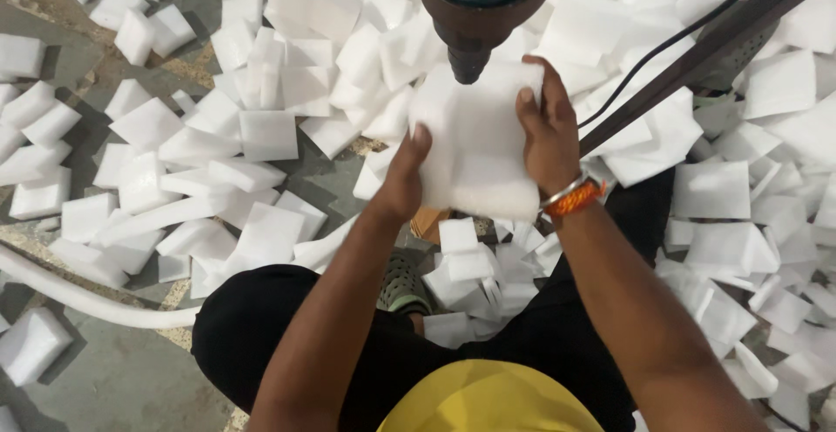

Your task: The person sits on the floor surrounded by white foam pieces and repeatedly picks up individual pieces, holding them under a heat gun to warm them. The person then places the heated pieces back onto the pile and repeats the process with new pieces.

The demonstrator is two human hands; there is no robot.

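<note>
A thick white foam block (477,145) is held up between both hands, just under the dark nose of a mounted drill-like power tool (475,10) at the top centre. My left hand (402,179) grips the block's left edge. On the right edge my right hand (547,131) wraps over the top corner, with a metal and orange band on its wrist. The tool's tip touches or nearly touches the block's top.
Several loose white foam squares (261,136) litter the grey floor on all sides. A brown metal bar (697,53) with a black cable runs diagonally at upper right. A white hose (78,297) curves at lower left. My knees in black trousers and a sandalled foot (402,284) are below.
</note>
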